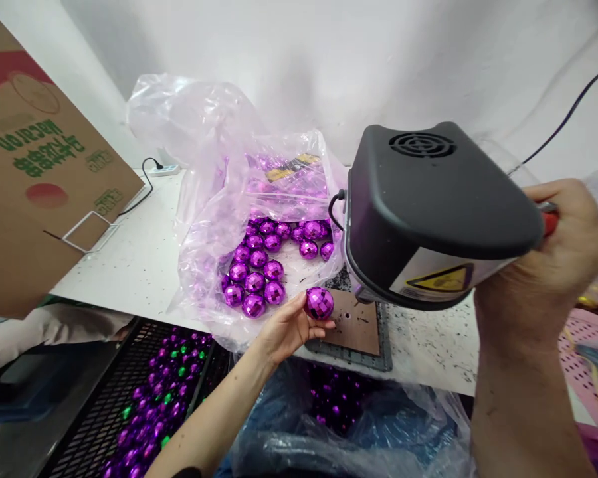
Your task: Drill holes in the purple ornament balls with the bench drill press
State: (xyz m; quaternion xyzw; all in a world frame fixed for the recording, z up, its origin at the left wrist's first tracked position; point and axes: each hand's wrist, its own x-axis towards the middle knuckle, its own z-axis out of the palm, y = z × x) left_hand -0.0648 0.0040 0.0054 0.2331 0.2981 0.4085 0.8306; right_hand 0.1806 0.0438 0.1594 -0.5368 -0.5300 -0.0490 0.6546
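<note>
My left hand (286,332) pinches a shiny purple faceted ball (319,303) at the near edge of a brown board. The board (361,332) has a small hole and lies on a dark grey base plate (386,352). Above it stands a black bench drill press (443,199) with a round vent and a yellow warning label. The tip under its head shows only in part. At its right side my right hand (568,232) is closed around a red handle (549,221), mostly hidden by the fingers. More purple balls (254,282) lie left of the board.
A clear plastic bag (199,199) spills the balls onto the white table (144,265). A cardboard box (44,172) stands at left. Below is a black crate (104,398) of purple and green balls, beside another person's sleeve (44,332). Dark shavings dot the tabletop. A pink basket (583,345) stands right.
</note>
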